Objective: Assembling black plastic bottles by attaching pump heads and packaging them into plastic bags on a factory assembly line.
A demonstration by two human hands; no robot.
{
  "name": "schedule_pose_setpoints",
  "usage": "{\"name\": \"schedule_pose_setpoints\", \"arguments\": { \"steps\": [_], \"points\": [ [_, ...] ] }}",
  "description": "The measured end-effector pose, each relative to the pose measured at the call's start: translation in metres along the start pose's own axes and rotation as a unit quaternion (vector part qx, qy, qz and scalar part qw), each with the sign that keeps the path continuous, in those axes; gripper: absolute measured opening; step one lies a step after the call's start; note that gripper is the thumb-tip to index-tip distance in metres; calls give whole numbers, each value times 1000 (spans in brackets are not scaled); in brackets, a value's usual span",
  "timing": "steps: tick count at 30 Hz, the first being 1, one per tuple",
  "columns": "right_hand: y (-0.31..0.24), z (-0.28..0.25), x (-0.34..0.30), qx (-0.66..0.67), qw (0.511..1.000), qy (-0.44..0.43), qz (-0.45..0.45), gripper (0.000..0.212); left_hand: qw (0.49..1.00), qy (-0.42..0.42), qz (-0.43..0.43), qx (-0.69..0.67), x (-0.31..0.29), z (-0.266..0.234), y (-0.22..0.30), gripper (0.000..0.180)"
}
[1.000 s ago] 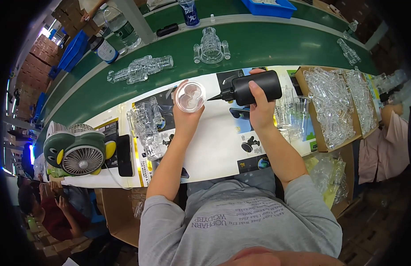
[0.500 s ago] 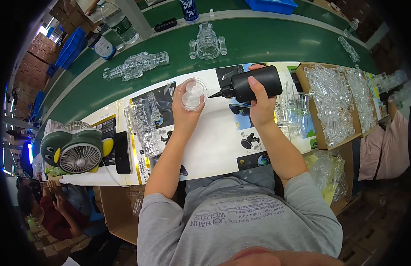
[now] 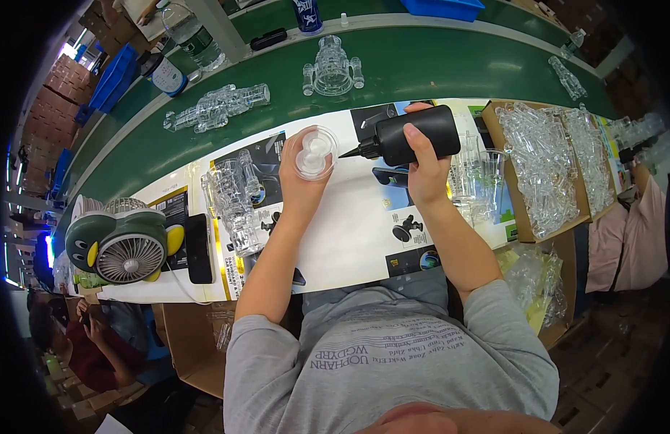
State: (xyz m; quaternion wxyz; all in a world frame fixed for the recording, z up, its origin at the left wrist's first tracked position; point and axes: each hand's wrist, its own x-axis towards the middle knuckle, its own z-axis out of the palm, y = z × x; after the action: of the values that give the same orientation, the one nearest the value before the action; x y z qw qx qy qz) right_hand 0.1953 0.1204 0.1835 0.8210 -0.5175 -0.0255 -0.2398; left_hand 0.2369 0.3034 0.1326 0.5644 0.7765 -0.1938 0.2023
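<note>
My left hand (image 3: 300, 194) is wrapped round a clear plastic cup-shaped part (image 3: 314, 172), its round mouth facing up and rounded shapes showing inside. In my right hand (image 3: 427, 173) a black squeeze bottle (image 3: 430, 134) lies almost level. Its thin pointed nozzle (image 3: 356, 152) aims left, with the tip at the cup's right rim; whether they touch I cannot tell. Clear tubular parts (image 3: 233, 202) lie on the printed sheet left of my left forearm. Several clear cups (image 3: 483, 177) stand right of my right hand.
On the green surface (image 3: 421, 76) beyond are an upright clear assembly (image 3: 333, 72) and a lying one (image 3: 218, 108). A cardboard box (image 3: 510, 181) of clear parts stands at right. At left are a penguin-shaped fan (image 3: 118, 242) and a black phone (image 3: 199, 249). Another person's sleeve (image 3: 628, 242) shows far right.
The clear assemblies on the green surface have shifted slightly left. My left hand and the cup have moved very little; the bottle stays nearly still in my right hand.
</note>
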Motion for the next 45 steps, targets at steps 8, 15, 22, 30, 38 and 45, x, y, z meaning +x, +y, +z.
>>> {"name": "schedule_pose_setpoints", "arguments": {
  "steps": [8, 15, 22, 30, 38, 45],
  "points": [
    [-1, 0, 0, -7, 1000, -5, -15, 30, 1000, -4, 3, -3, 0, 0, 0, 45],
    [-1, -2, 2, -8, 1000, -1, -15, 30, 1000, -7, 6, 1, 0, 0, 2, 45],
    [1, -5, 4, -13, 1000, 6, -22, 29, 1000, -16, 15, 4, 1, -1, 4, 45],
    [2, -8, 7, -23, 999, 4, -36, 29, 994, -26, 87, 59, 4, -3, 3, 49],
    [0, -7, 10, 1, 1000, 25, -18, 28, 996, -57, 46, 47, 5, -11, 12, 44],
    [-2, -8, 13, 27, 999, 36, 1, 28, 998, -48, 30, -39, 7, -14, 8, 43]
  ]
}}
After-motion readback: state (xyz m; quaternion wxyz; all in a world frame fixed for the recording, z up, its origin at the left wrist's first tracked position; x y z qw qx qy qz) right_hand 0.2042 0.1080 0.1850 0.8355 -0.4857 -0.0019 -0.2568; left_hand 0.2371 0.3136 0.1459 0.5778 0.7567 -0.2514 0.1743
